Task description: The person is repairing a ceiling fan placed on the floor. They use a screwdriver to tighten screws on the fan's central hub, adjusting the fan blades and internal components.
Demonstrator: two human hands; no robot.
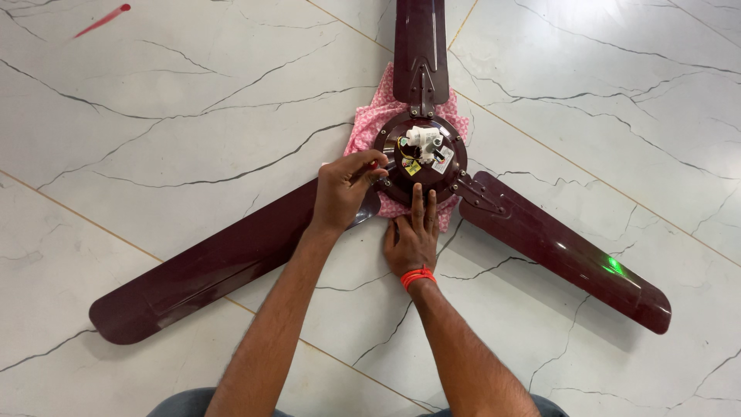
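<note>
Three maroon blades radiate from the hub (421, 158), which sits on a pink cloth (367, 123) on the marble floor (154, 116). Your left hand (343, 189) lies over the root of the left blade (216, 266), its fingers pinched on something small and red at the hub's left rim, just right of your knuckles. Your right hand (413, 235) is flat below the hub, fingers extended, pointing up against its lower edge.

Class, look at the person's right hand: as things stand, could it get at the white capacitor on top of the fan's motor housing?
Probably yes. The right hand lies flat at the motor housing rim, and nothing covers the white capacitor just beyond its fingertips.
</note>
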